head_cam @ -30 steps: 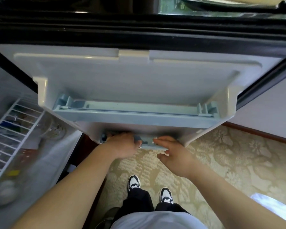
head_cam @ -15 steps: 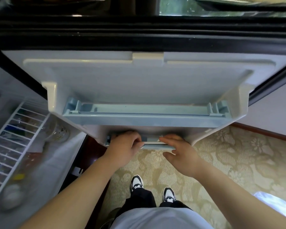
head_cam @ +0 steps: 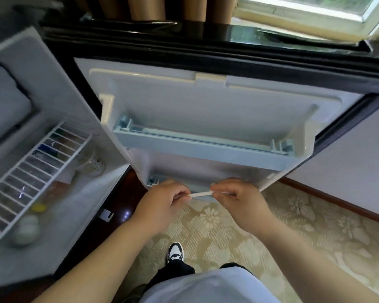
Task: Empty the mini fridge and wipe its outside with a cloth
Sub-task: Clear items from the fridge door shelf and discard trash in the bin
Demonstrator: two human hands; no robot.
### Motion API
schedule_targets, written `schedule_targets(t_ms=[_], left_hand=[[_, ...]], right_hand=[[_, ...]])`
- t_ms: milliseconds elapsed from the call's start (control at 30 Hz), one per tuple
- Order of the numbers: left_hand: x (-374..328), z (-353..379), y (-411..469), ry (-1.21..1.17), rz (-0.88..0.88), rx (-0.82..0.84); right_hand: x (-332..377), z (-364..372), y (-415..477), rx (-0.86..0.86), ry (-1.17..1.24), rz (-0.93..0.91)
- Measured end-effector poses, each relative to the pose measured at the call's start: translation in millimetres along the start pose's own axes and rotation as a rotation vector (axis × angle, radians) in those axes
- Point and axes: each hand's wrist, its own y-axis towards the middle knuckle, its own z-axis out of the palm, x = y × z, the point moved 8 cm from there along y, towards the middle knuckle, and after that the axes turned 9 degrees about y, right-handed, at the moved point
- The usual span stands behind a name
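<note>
Mini fridge (head_cam: 59, 84) stands open at the left of the frame, with its door (head_cam: 206, 101) in the middle. Low in the middle, by the bottom door shelf (head_cam: 155, 179), the left hand (head_cam: 160, 204) and right hand (head_cam: 239, 200) each pinch one end of a thin white stick (head_cam: 200, 194).

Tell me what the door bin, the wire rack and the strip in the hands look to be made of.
Door bin: pale blue moulded plastic, matte, with clips cast in. Wire rack: metal wire, seemingly white-coated, thin parallel rods. White strip, pinched by left hand and right hand: likely plastic; too thin to be sure.
</note>
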Motion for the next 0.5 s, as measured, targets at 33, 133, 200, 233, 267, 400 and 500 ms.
schedule_targets(t_ms=[33,133,200,233,267,400,500], left_hand=[[-1,-2,-11,-0.016,-0.037,-0.02],[-4,-6,-54,-0.071,-0.147,-0.114],[-4,-4,-89,-0.06,-0.239,-0.171],[-3,-1,-106,-0.047,-0.29,-0.198],[-1,2,-130,-0.047,-0.349,-0.225],[3,13,-211,-0.064,-0.525,-0.314],[8,17,-284,-0.055,-0.681,-0.356]], right_hand=[[3,1,-1,0.026,0.018,-0.013],[11,10,-9,0.152,0.012,-0.069],[15,23,-18,0.267,0.022,-0.089],[18,33,-23,0.336,0.013,-0.11],[18,47,-32,0.409,-0.009,-0.137],[20,98,-69,0.585,-0.116,-0.234],[28,146,-107,0.732,-0.116,-0.274]])
